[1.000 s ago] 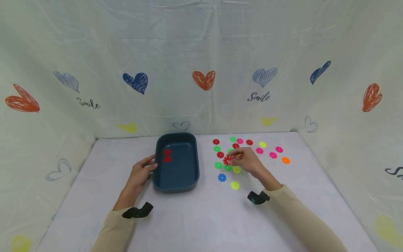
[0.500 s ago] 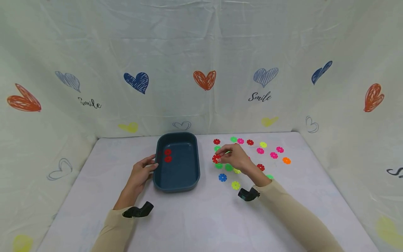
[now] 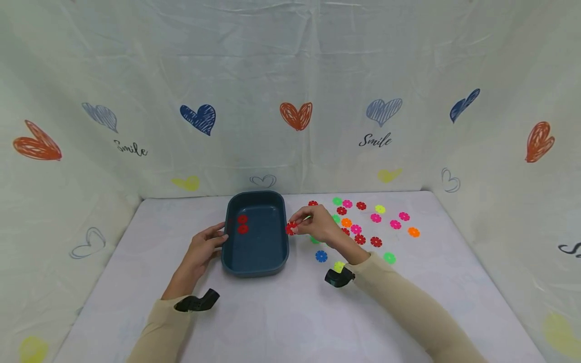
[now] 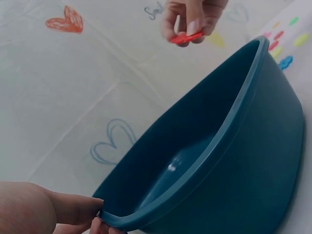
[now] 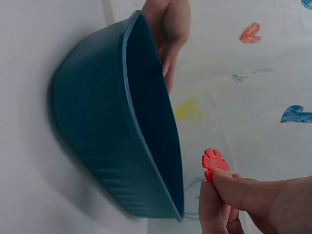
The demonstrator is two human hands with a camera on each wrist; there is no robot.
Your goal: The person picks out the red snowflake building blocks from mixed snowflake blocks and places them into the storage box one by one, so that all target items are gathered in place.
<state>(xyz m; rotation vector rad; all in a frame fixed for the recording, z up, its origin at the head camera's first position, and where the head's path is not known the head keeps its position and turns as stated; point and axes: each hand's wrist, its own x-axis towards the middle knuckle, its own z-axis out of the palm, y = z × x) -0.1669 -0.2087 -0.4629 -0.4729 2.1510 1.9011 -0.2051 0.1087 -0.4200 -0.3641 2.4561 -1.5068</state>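
Two red discs [image 3: 242,219] lie in the blue bin [image 3: 255,254], toward ten o'clock from its middle. My left hand [image 3: 201,252] pinches the bin's rim at nine o'clock. My right hand [image 3: 316,224] holds another red disc [image 3: 291,229] between thumb and fingers, raised near the three o'clock rim. Farther out that way, coloured discs [image 3: 375,242] are scattered on the white table [image 3: 277,317], a blue one [image 3: 321,256] at six o'clock from my right hand.

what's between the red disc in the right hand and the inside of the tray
Only the right rim of the tray; the red disc in the right hand appears held above it. Nothing else visible blocks the way.
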